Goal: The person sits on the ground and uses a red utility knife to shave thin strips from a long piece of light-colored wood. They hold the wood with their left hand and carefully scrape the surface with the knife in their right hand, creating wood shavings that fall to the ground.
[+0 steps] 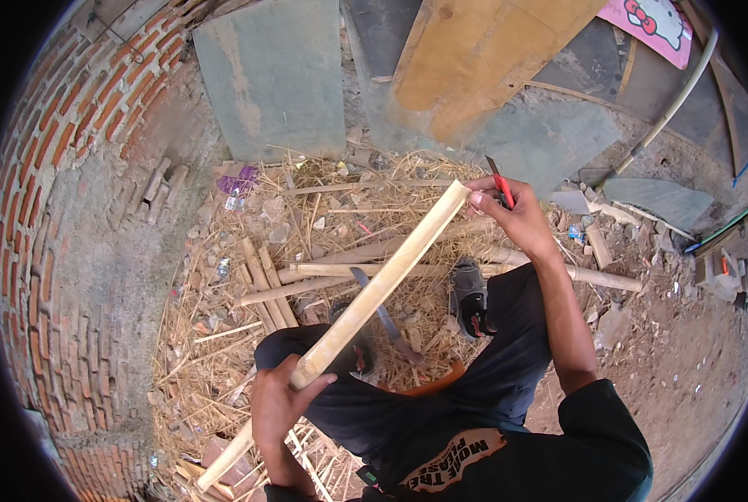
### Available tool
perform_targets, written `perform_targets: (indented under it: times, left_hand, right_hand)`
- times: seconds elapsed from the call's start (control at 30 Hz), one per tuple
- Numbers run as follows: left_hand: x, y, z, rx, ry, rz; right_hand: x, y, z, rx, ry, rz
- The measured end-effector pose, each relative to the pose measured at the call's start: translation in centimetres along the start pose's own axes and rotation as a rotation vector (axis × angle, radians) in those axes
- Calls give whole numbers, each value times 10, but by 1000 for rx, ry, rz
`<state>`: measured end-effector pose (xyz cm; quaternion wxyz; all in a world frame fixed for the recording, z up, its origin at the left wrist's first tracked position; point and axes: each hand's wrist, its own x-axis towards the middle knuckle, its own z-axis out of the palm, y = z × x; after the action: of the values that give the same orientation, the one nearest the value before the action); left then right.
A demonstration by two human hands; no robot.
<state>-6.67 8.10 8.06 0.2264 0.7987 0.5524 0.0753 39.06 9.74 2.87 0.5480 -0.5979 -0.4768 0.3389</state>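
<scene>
A long pale bamboo strip (382, 280) slants across in front of me, its far end up to the right. My left hand (278, 402) is closed round its near part, thumb lying along the edge. Below that hand a pale length (227, 456) runs on down left; I cannot tell whether it is the same piece. Fingers and thumb of my right hand (516, 219) pinch the far end. That hand also holds a red utility knife (503, 190), its dark blade pointing up and away from the strip. Under the strip, a machete (386, 318) lies between my feet.
Straw and shavings (307, 226) litter the ground, with bamboo pieces (265, 280) and poles (591, 276) among them. A brick wall (64, 251) stands on the left. Grey sheets (274, 84) and a brown board (483, 67) lean at the back. My shoe (468, 297) is near the poles.
</scene>
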Motion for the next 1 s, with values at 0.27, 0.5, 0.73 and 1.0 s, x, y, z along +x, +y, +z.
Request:
perform_targets:
  times: [0.27, 0.5, 0.73, 1.0]
  left_hand:
    - [5, 5, -2, 10, -30, 18]
    - [4, -1, -1, -43, 73, 76]
    - [6, -4, -1, -42, 53, 52]
    - [6, 4, 2, 5, 20, 14]
  right_hand:
    - [1, 1, 1, -87, 64, 7]
    - [1, 4, -3, -125, 50, 17]
    - [0, -3, 2, -46, 90, -32]
    - [-1, -4, 4, -54, 47, -15]
